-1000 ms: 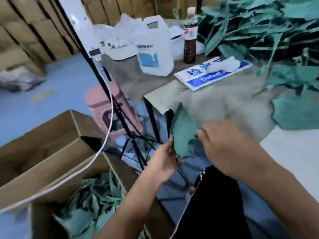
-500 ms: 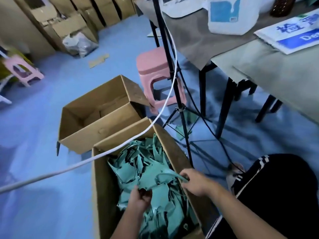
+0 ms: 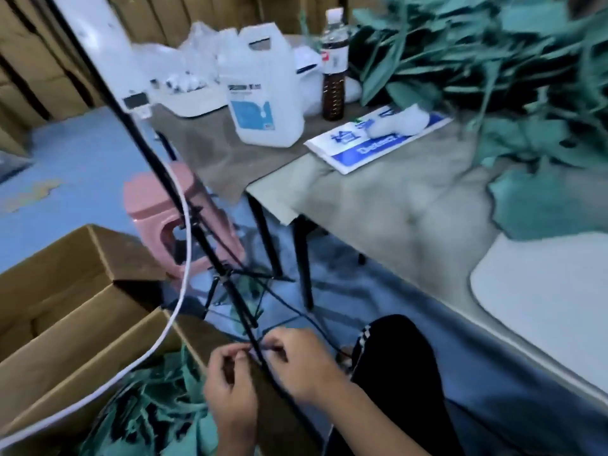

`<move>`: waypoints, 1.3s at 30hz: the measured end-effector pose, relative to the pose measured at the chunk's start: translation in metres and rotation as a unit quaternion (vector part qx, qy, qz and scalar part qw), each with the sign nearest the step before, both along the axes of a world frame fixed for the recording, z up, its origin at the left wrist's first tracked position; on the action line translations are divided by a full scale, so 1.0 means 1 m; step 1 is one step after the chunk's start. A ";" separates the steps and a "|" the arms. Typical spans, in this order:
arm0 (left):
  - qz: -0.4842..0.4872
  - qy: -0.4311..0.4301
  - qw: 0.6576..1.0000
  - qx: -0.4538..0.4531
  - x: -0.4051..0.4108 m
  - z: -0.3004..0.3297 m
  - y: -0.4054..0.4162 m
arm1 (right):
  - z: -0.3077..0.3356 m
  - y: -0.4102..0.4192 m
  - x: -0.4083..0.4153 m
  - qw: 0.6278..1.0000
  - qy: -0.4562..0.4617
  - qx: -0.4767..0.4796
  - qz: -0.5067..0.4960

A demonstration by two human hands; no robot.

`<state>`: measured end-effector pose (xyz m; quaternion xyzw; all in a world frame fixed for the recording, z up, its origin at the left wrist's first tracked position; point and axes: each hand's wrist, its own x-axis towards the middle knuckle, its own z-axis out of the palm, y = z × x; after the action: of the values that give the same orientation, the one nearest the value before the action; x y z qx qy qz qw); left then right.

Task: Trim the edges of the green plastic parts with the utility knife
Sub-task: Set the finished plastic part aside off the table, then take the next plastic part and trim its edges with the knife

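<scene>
My hands meet low in the middle, above the corner of a cardboard box filled with green plastic parts. My right hand pinches a slim dark object between thumb and forefinger; it looks like the utility knife, though blur hides its details. My left hand has its fingers curled, and its fingertips pinch the object's left end. A large pile of green parts lies on the table at the upper right, and a single green part rests nearer the table's edge.
A black tripod stand with a white cable rises just in front of my hands. A second open cardboard box and a pink stool stand on the blue floor. The table carries a white jug, a bottle and a blue-white sign.
My hands have lifted out of the box of green parts and come together over its corner. The view has swung up from the box to the table.
</scene>
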<state>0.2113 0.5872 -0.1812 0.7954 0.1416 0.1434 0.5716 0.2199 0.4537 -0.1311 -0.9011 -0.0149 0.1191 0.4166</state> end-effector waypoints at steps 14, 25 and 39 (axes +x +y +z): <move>-0.399 -0.218 0.890 -0.047 -0.022 0.188 -0.417 | 0.160 -0.352 -0.145 0.667 -0.267 -0.382 -0.582; -0.533 -0.165 0.823 0.103 -0.072 0.168 -0.533 | 0.124 -0.446 -0.193 0.735 -0.152 -0.278 -0.600; -0.611 -0.208 0.699 0.307 -0.049 0.147 -0.568 | 0.179 -0.459 -0.235 0.692 0.094 -0.340 -0.630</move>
<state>0.1620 0.0196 -0.0344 0.7884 -0.5498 -0.0404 0.2730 -0.0147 -0.0051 0.0479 -0.7633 0.6369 -0.0907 0.0587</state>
